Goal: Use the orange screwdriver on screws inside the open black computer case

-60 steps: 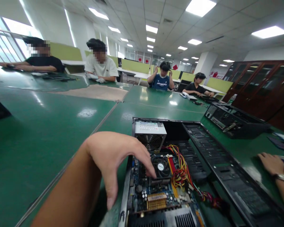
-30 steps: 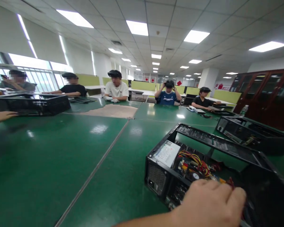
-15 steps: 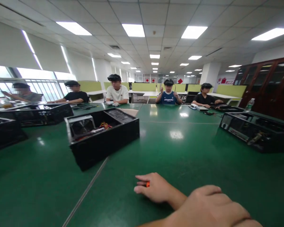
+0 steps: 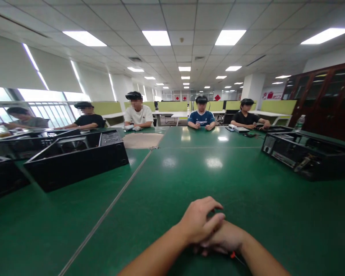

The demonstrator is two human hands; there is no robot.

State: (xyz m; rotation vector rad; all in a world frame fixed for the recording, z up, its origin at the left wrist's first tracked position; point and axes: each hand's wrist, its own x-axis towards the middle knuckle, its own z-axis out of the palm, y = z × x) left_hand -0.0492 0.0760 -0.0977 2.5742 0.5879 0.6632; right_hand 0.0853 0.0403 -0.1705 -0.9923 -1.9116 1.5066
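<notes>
My left hand [image 4: 200, 219] lies over my right hand, its fingers loosely bent and its thumb apart, with nothing seen in it. Underneath, my right hand [image 4: 228, 235] is partly covered and its fingers are curled low over the green table. From below the right hand pokes a screwdriver [image 4: 233, 255], showing an orange part and a thin pale shaft. The rest of it is hidden by the hand. A black open computer case [image 4: 83, 161] lies on the table to the left, apart from both hands.
Another open computer case [image 4: 307, 157] lies at the right, and more cases [image 4: 2, 176] stand at the far left. A tan sheet [image 4: 142, 140] lies beyond the seam in the green table [image 4: 172, 180]. Several people sit along the far side; a bottle [image 4: 300, 122] stands at the right.
The nearest computer case has shifted left, uncovering the tan sheet. My left hand has moved left onto my right hand, and my right hand has drawn back to the right.
</notes>
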